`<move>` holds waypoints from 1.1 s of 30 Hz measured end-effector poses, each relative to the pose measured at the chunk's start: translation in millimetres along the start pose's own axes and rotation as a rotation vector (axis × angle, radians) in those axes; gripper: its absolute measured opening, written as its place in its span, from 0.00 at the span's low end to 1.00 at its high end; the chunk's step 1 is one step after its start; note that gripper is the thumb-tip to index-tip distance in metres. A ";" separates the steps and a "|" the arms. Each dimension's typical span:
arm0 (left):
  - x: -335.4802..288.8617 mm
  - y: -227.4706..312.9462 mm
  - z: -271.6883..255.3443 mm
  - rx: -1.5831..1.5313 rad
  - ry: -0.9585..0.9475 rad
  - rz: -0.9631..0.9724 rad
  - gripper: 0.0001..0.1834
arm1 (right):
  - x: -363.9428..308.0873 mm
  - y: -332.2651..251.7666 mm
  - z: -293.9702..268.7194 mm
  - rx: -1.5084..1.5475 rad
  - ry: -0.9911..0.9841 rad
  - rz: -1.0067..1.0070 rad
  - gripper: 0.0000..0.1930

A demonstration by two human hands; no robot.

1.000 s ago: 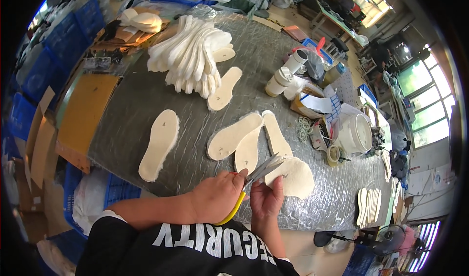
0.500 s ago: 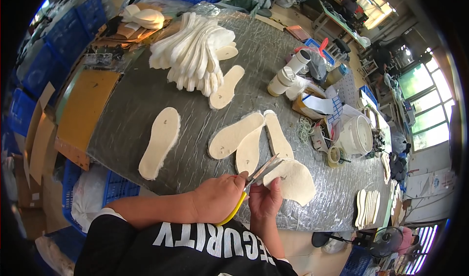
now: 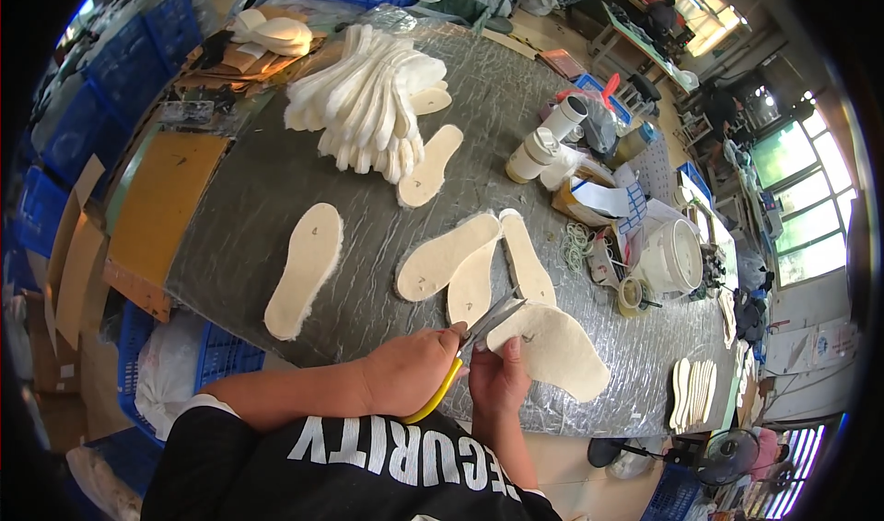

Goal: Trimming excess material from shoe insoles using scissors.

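Note:
My left hand [image 3: 410, 371] is closed round the yellow-handled scissors [image 3: 431, 405]. The blades point up and to the right, against the near upper edge of a cream fleecy insole [image 3: 560, 351]. My right hand [image 3: 500, 380] pinches that insole at its left end, thumb on top, and the rest hangs out to the right. Just beyond the blades, a group of insoles [image 3: 447, 258] lies partly overlapped on the dark table [image 3: 387, 327]. One insole [image 3: 306, 268] rests alone to the left, and another [image 3: 430, 166] lies by a large fanned pile of white fleecy insoles [image 3: 368, 97].
On the right stand a white bucket [image 3: 672, 254], a lidded cup [image 3: 531, 155], a small tub [image 3: 632, 295] and a box of papers [image 3: 594, 199]. A row of insoles [image 3: 693, 394] lies at the near right. Blue crates [image 3: 226, 351] flank the table's left side.
The held insole has swung outward, its free end now further right and lower. The scissor blades, spread before, are now closer together at its edge.

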State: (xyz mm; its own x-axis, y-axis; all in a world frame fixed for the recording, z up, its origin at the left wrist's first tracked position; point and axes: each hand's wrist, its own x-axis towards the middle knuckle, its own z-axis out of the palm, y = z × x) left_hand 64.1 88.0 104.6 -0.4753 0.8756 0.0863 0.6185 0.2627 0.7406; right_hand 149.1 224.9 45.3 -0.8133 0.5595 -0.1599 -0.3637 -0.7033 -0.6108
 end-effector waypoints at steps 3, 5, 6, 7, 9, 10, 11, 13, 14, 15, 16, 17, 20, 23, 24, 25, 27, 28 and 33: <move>-0.3 -4.2 1.0 -0.016 -0.052 -0.014 0.25 | -1.0 0.2 2.3 -0.023 0.002 -0.003 0.23; 2.3 -4.0 -3.1 -0.001 -0.258 -0.130 0.25 | -0.5 0.4 3.4 0.001 0.014 -0.001 0.23; 3.1 -3.9 -4.9 -0.001 -0.259 -0.129 0.25 | -0.5 0.9 1.8 0.001 0.015 -0.002 0.23; 4.2 -3.8 -6.8 -0.054 -0.295 -0.168 0.26 | 0.0 1.3 -1.0 -0.017 0.021 -0.012 0.23; 3.0 -7.4 -4.4 -0.107 -0.333 -0.207 0.27 | 0.5 -1.0 -2.9 -0.035 0.029 -0.023 0.23; -0.1 -14.7 2.2 -0.654 -0.238 -0.359 0.27 | 1.2 -4.5 -3.0 -0.012 0.025 -0.006 0.24; -3.2 -21.1 6.4 -1.198 -0.121 -0.503 0.27 | 1.5 -6.6 -1.9 0.013 0.021 0.012 0.25; -9.0 -28.4 4.5 -1.381 0.003 -0.525 0.25 | 2.4 -13.3 12.5 -0.004 -0.006 0.007 0.26; -13.2 -33.5 -0.1 -1.218 -0.077 -0.545 0.25 | 2.5 -16.1 16.4 -0.025 -0.034 0.004 0.27; -15.3 -36.8 -3.3 -1.054 -0.157 -0.557 0.24 | 2.1 -17.9 11.9 -0.026 -0.031 0.000 0.27; -17.3 -35.6 -3.6 -0.909 -0.189 -0.479 0.25 | 1.2 -19.7 3.9 -0.026 -0.061 0.039 0.27; -18.1 -34.3 -2.8 -0.909 -0.190 -0.479 0.25 | 0.8 -20.4 -2.0 -0.026 -0.091 0.079 0.28; -19.1 -34.0 0.9 -0.559 -0.212 -0.310 0.24 | -1.0 -19.3 -8.9 -0.006 -0.100 0.097 0.25; -20.8 -24.3 -7.4 -0.159 -0.087 -0.107 0.27 | 1.2 -17.4 -15.6 -0.017 -0.134 0.103 0.28; -21.1 -22.4 -9.0 -0.158 -0.083 -0.111 0.27 | 0.4 -16.1 -13.6 -0.018 -0.137 0.108 0.28; -20.1 -20.7 -10.3 -0.107 -0.119 -0.077 0.28 | -1.1 -14.3 -10.1 0.000 -0.100 0.080 0.28; -17.3 -14.4 -13.7 -0.057 -0.153 -0.044 0.30 | -2.0 -11.8 -7.0 0.015 -0.064 0.055 0.27; -15.6 -9.5 -16.1 -0.052 -0.193 -0.042 0.30 | -1.9 -11.1 -6.7 -0.003 -0.059 0.044 0.27; -17.8 -7.5 -12.7 0.028 -0.195 -0.007 0.29 | -3.0 -8.3 -6.3 -0.065 -0.074 -0.001 0.27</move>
State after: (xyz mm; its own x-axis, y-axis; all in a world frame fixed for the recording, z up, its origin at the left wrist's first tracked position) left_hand 59.9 65.2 106.0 -0.3509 0.9350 -0.0521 0.6336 0.2780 0.7219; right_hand 157.4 231.8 46.0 -0.8453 0.5243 -0.1029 -0.3359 -0.6714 -0.6606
